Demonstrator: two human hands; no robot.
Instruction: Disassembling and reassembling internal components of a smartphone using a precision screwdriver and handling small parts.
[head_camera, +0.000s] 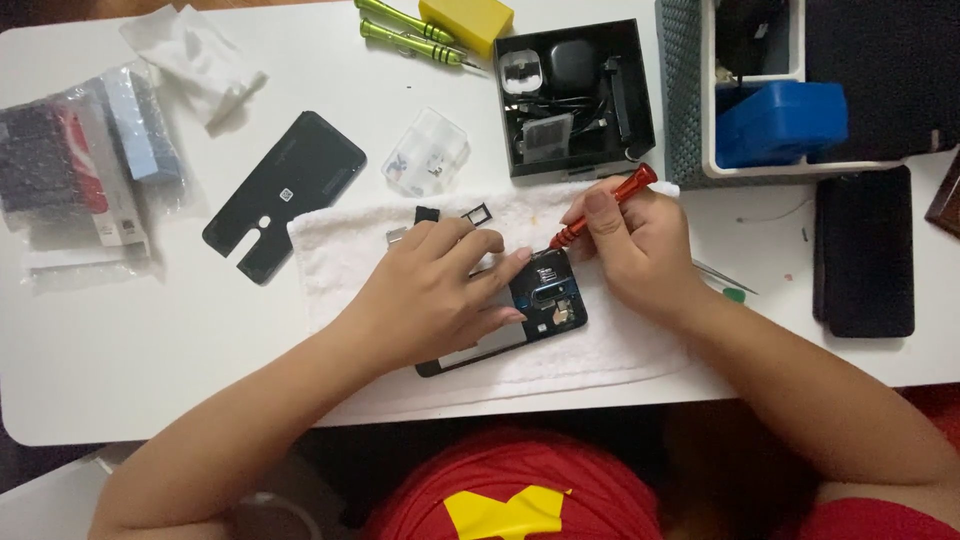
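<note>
Lying near the middle of the frame on a white towel (340, 255), the opened phone (545, 300) has its long axis running from lower left to upper right, its exposed dark circuitry end pointing toward the upper right. The left hand (430, 295) is spread flat over the phone's lower-left part, fingers pressing down on it rather than curled around it. The right hand (635, 250) is closed around a red screwdriver (600, 205), pinched between thumb and fingers; the tool slants from its handle end at upper right down to its tip at lower left, which meets the phone's upper edge.

Above the phone, at top centre, an open black box (575, 100) holds a dark rounded case, a small white charger-like block and some cables (the smaller bits are too tangled to tell apart). Left of it sits a small clear plastic container (425, 152) with tiny parts inside. At the upper right, a grey woven basket (680, 90) holds a white tray with a blue case (780, 120) in it.

A black back cover (285, 190) lies left of the towel, and clear bags of packaged items (75, 170) rest at the far left. Two green screwdrivers (410, 32) and a yellow block (466, 20) lie at the top edge, and a dark flat phone-shaped slab (865, 250) sits at the right.
</note>
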